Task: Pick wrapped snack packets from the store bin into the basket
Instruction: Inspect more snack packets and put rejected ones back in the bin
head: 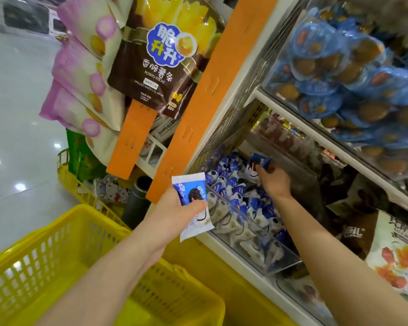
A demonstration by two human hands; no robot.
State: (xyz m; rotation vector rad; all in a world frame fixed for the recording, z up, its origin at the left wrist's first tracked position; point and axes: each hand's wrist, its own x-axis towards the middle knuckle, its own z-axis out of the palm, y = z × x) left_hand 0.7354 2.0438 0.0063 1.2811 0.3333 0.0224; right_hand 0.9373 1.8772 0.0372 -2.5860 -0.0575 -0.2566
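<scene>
Basket point(64, 215) below; our left hand point(174, 212) pinches packet point(191, 191), right hand point(272, 182) grips second packet point(260, 162) at bin point(245, 217); next, drop both.

Under the fingers of your left hand point(174, 208), which grips a white-and-blue packet point(191, 198), the yellow basket point(57, 234) is open-topped and the way down is free. Just beyond those fingers stands the orange strip point(193, 109); just right of them rises the bin's clear front wall point(243, 220). The fingers of your right hand point(272, 182), pinching a blue packet point(260, 161), sit between the packet heap point(231, 184) below and the white shelf rail point(316, 135) above.
</scene>
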